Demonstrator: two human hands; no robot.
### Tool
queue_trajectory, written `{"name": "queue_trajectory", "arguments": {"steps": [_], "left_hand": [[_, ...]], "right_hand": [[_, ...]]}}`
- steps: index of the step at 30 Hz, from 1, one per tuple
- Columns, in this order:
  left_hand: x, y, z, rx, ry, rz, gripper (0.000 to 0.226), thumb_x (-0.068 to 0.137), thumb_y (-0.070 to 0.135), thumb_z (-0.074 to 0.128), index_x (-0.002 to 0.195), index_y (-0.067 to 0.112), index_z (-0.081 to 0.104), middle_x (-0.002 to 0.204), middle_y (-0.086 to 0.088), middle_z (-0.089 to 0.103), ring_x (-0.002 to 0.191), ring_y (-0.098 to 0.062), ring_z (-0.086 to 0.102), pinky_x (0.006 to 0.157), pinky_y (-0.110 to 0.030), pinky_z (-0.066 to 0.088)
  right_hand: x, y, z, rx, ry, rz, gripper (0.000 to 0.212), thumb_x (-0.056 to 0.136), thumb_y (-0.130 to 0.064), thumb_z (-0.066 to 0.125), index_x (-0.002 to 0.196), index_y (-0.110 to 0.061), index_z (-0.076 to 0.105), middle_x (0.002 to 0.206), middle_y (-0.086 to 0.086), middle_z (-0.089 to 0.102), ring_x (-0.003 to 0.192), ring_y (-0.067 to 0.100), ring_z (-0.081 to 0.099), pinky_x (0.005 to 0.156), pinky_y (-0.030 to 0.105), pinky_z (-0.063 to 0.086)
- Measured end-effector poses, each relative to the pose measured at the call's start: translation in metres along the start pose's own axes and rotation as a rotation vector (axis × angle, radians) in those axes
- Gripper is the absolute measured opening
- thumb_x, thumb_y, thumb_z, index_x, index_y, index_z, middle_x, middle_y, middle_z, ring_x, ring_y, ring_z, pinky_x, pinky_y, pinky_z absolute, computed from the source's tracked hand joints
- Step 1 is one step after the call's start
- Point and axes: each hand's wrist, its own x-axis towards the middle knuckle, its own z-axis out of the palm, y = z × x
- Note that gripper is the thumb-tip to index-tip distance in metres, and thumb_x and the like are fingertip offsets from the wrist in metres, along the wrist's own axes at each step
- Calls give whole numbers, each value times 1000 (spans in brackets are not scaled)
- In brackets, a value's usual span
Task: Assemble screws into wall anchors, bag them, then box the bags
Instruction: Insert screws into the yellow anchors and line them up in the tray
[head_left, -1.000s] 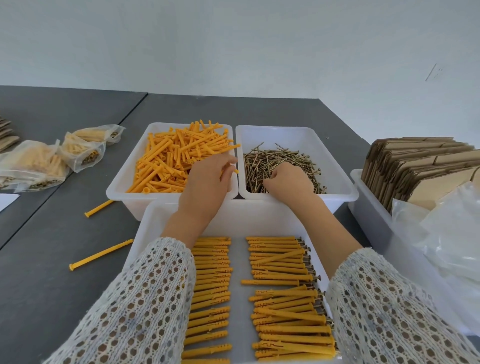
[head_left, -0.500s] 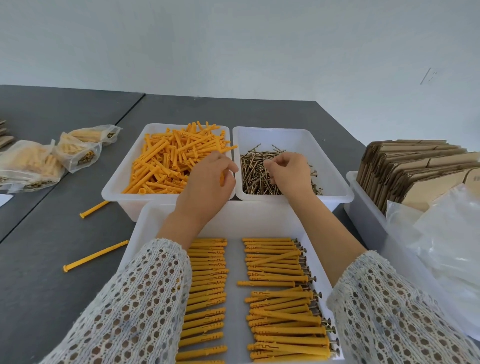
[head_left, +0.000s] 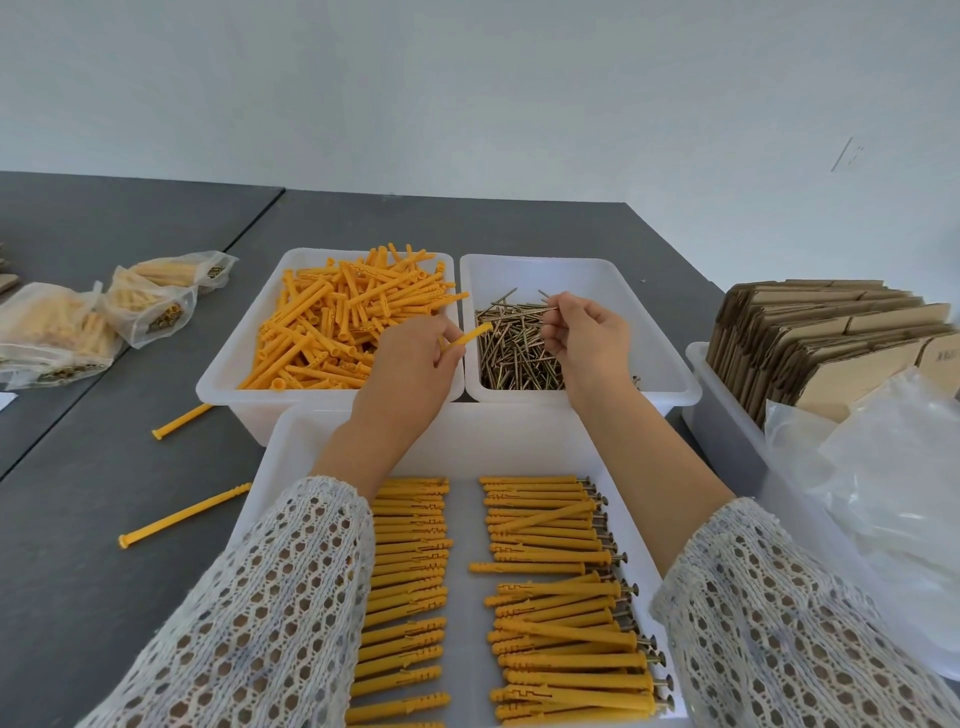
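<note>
Over the grey table (head_left: 156, 597), the left hand (head_left: 410, 369) pinches a yellow wall anchor (head_left: 470, 335) whose open end points right toward the screw (head_left: 524, 313) pinched crosswise in the right hand (head_left: 587, 338), close but apart.

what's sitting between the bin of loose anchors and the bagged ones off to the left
Only bare grey table lies between the anchor bin and the bags, in the head view.

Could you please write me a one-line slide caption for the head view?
Left hand holds a yellow anchor, right hand pinches a screw, above their bins.
</note>
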Motion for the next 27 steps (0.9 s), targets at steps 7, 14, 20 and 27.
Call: {"name": "queue_trajectory", "arguments": {"steps": [7, 14, 20, 27], "left_hand": [[-1, 0, 1, 2, 16, 14, 3, 92, 12, 67, 94, 14, 69, 60, 16, 39, 57, -1, 40, 57, -17, 28], [-3, 2, -1, -7, 1, 39, 3, 91, 13, 68, 93, 16, 69, 58, 15, 36, 55, -2, 38, 57, -17, 28], [-4, 6, -4, -38, 13, 40, 5, 95, 19, 64, 90, 21, 64, 56, 9, 42, 53, -8, 41, 58, -36, 44], [-7, 47, -19, -163, -166, 108, 18, 96, 31, 61, 81, 21, 61, 66, 2, 61, 66, -17, 60, 68, -47, 52]], "right_hand": [[4, 3, -3, -23, 75, -5, 24, 101, -12, 52, 81, -8, 65, 67, 1, 59, 55, 10, 53, 58, 20, 48], [0, 4, 3, -165, -108, -38, 24, 100, -11, 53, 84, -5, 69, 68, 3, 61, 58, 11, 55, 63, 23, 51], [-6, 3, 9, -366, -337, -45, 52, 106, -44, 32, 107, -10, 72, 68, 5, 67, 50, 12, 53, 52, 22, 47], [14, -1, -8, 114, -27, 245, 52, 107, -32, 27, 84, -6, 65, 57, 4, 55, 43, 13, 43, 49, 23, 40]]}}
